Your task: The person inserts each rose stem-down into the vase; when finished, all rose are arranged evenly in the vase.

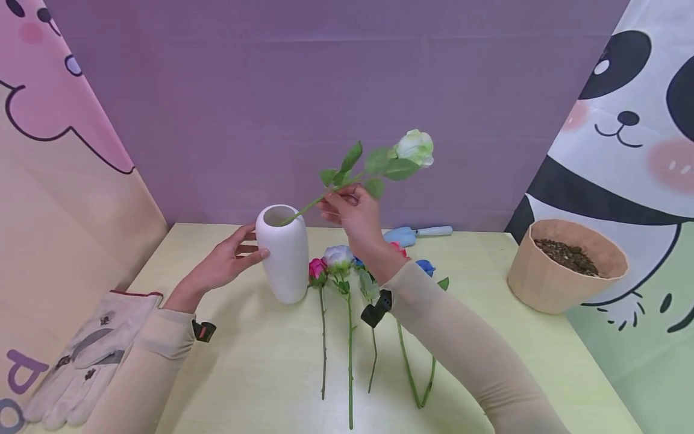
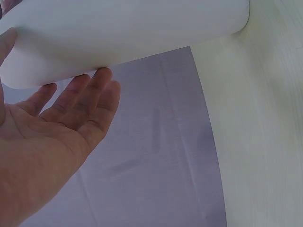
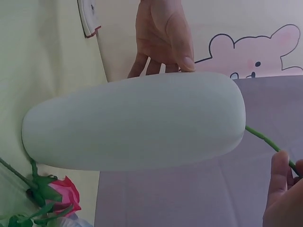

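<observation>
While the left hand (image 1: 222, 265) steadies the white vase (image 1: 283, 253) with straight fingers, the right hand (image 1: 352, 214) pinches a white rose (image 1: 414, 147) stem, whose tip seemingly enters the vase mouth.

bright, even light, seemingly from overhead; only soft shadows lie under the arms at 6 o'clock on the table (image 1: 260, 374). the head view bows at its edges, toward 3 and 9 o'clock. the vase (image 2: 123, 33) is washed-out white. wrist views look slightly soft up close.
</observation>
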`<act>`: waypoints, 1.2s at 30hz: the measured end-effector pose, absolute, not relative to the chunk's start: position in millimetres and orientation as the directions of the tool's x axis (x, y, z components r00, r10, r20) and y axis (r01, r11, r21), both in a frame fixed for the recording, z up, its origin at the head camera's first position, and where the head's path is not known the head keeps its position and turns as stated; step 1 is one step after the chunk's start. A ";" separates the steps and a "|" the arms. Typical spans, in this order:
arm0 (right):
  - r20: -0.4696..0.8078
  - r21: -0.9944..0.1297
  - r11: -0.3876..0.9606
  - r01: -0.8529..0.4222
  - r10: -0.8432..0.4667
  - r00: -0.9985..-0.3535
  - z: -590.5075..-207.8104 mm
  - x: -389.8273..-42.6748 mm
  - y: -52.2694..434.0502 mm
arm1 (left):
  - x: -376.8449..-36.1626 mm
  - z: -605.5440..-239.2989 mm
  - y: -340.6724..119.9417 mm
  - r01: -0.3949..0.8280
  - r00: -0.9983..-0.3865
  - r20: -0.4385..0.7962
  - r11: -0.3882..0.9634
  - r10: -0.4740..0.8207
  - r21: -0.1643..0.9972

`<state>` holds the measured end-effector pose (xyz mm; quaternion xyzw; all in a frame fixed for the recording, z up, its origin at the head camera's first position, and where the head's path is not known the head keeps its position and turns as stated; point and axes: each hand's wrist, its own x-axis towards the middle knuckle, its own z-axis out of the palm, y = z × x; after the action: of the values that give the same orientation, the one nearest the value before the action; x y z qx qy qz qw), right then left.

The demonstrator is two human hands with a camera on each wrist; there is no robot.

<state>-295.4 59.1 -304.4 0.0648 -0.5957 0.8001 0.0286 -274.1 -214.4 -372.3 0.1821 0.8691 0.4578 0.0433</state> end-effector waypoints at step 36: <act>0.111 -0.980 -0.168 -0.109 -0.003 -0.994 -311.3 -301.7 31.8 | -274.1 -371.2 -214.8 0.266 -0.930 0.078 0.511 0.359 0.817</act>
<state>-301.7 31.8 -311.3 0.0433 -0.6439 0.7631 0.0348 -274.1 -214.8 -371.2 0.1799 0.8677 0.4605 0.0505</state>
